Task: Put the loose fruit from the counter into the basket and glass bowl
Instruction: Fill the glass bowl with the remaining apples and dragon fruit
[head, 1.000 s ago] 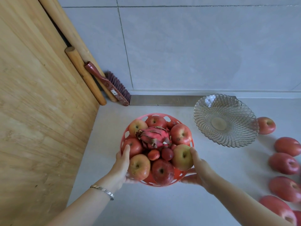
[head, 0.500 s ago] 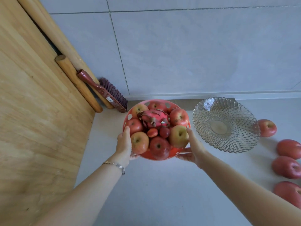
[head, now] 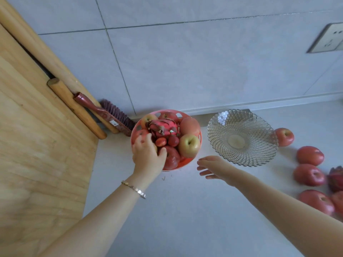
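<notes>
A brush leans against the wall left of the red basket, which stands on the table heaped with apples and a dragon fruit. The left hand lies over the basket's near-left fruit, fingers curled; whether it grips any I cannot tell. Right of the basket, the right hand hovers spread, holding nothing. Further right stands the glass bowl, then 5 loose apples.

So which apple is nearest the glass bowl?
Find the glass bowl by the back wall, right of the red basket. The apple sits right behind the bowl's right rim. The other loose apples lie farther away, toward the counter's near right side.
</notes>
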`<state>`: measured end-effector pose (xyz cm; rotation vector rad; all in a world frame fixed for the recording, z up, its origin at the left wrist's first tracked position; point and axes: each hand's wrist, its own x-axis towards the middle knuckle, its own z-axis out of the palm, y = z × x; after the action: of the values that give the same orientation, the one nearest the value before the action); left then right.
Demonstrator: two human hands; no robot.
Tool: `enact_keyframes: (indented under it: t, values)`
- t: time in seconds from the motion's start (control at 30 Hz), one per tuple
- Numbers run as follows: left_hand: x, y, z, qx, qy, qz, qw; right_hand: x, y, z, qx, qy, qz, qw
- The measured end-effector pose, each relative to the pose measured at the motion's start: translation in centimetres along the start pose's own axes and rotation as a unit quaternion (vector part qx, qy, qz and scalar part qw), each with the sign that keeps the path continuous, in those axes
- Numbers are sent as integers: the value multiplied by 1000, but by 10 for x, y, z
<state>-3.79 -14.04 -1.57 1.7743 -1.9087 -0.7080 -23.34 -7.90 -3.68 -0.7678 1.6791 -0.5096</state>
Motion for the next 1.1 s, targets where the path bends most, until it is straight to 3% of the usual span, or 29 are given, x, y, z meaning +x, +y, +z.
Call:
enact_keyframes:
  t: [0.1,0.2,0.27,0.37,0.5,0.6,0.7,0.87,1.0,1.1]
  values:
    - [-22,21,5,-12,-21,169,985,-22,19,-12,-23,11,11,1000]
    - [-44,45,24,-46,-127,223,965,-42,45,-32,-5,54,23,998]
    - [-55,58,48,8,-203,203,958,-55,65,-51,16,87,29,996]
    - [-61,67,90,-6,-299,82,951,-72,86,-81,35,113,28,993]
    - [-62,89,143,-50,-349,-30,935,-82,109,-128,21,136,14,990]
    - [-61,126,183,-150,-311,-154,926,-82,127,-171,22,134,-8,991]
    - [-55,148,213,-280,-225,-297,885,-78,145,-208,16,128,-26,991]
    - [-50,173,243,-423,-117,-373,817,-78,167,-269,-111,132,-76,982]
    - [-64,181,246,-428,-96,-400,805,-75,182,-290,-291,137,-129,938]
    - [-84,178,239,-417,-103,-415,802,-72,195,-287,-468,51,-163,867]
